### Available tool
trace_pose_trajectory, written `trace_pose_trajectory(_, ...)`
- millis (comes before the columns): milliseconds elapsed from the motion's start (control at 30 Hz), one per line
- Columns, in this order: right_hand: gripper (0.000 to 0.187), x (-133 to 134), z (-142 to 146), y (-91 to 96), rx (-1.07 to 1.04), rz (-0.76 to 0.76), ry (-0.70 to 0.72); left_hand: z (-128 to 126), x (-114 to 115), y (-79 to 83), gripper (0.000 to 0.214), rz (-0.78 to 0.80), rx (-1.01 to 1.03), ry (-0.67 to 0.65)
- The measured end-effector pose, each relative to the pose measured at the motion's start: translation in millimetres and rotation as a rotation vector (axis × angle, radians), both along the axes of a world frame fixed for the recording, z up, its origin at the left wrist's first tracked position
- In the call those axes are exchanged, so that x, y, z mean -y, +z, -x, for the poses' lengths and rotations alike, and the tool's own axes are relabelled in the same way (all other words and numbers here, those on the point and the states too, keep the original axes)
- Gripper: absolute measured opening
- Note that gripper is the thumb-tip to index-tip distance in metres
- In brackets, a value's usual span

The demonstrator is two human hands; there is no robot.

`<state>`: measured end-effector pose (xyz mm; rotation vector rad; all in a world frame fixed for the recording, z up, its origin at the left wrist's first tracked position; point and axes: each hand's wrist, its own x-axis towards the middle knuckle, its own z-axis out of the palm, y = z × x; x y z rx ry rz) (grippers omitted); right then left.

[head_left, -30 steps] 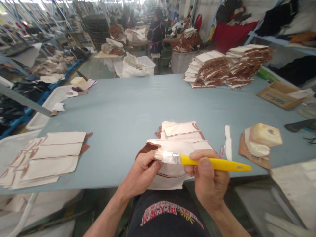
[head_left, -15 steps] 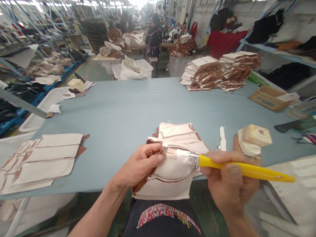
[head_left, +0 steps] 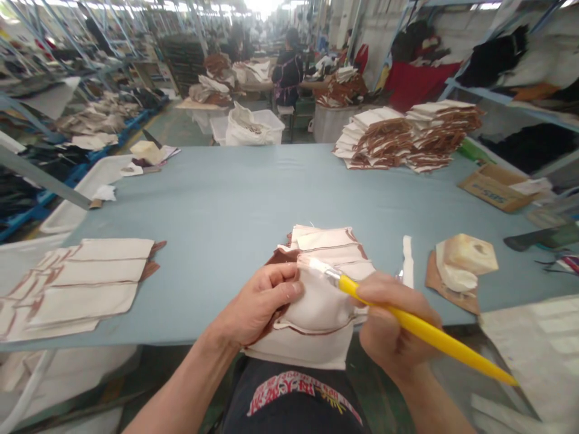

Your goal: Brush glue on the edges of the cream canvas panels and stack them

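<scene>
My left hand pinches the left edge of a cream fabric piece with brown edging and a seam across it. The piece overhangs the table's front edge above my lap. My right hand grips a paintbrush by its yellow handle. The white-smeared bristles touch the upper left part of the fabric piece, close to my left fingertips. Beyond it lies a small pile of similar cream pieces, partly covered by the one in hand.
Overlapping cream pieces lie on the table at left. Tall stacks stand at the back right, near a cardboard box. A yellowish block and a white strip lie right. A person sits far ahead.
The brush has swung from nearly level to a slant, handle end lower, with its bristles moved slightly up the fabric. My right hand has shifted a little left. My left hand keeps its pinch.
</scene>
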<state>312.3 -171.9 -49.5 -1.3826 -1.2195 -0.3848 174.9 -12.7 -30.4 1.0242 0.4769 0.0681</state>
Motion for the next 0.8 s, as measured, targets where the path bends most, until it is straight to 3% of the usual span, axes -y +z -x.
trace_pose_trajectory(100,0.011,-12,-6,3.2,0.077,-0.060,0.050,0,3,3.5,0.044,0.042,0.015,0.008)
trace_pose_trajectory(433,0.017,-36,-16,-7.1,0.070,0.092,-0.283,0,-3,8.2,0.048,0.008,0.082,-0.025)
trace_pose_trajectory(533,0.022,-36,-27,-6.2,0.044,0.105,-0.380,11,-13,2.9,0.052,-0.187,0.071,-0.116)
trace_pose_trajectory(600,0.025,-36,-34,-7.2,0.008,0.124,-0.413,19,-17,-4.3,0.043,-0.356,0.050,-0.164)
trace_pose_trajectory(800,0.030,-49,-38,-16.7,-0.035,0.135,-0.423,24,-9,-23.9,0.025,-0.830,0.047,-0.146)
